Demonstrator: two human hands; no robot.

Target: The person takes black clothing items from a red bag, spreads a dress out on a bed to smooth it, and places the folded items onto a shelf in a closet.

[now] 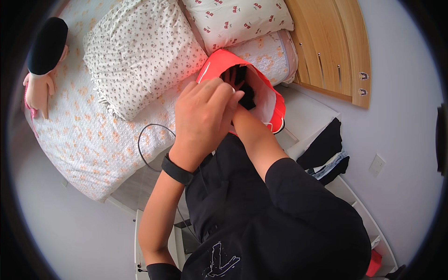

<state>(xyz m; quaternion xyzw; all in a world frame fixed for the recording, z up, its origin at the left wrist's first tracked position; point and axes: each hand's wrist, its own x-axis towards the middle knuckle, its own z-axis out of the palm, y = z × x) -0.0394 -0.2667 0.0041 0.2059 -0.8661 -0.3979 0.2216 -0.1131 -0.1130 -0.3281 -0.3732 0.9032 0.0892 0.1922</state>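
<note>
A red bag [217, 64] with a pale lining leans against the bed, its mouth facing me. My left hand [200, 112], with a black band on its wrist, is closed at the bag's near rim. A small white bit, perhaps part of a handle, shows beside its thumb. My right forearm passes under the left hand into the bag. Inside, my right hand [232, 77] is in shadow and partly hidden, its visible fingers stretched out beside black cloth [248, 99]. A white cord handle [269, 125] hangs at the bag's right rim.
The bed [126, 149] has a quilted floral cover, a grey-patterned pillow [144, 56], a cherry-print pillow [242, 21] and a doll [42, 70]. A wooden headboard [322, 46] stands behind. Dark clothes [324, 147] lie over a white unit at right. A grey cable [140, 144] loops beside the bed.
</note>
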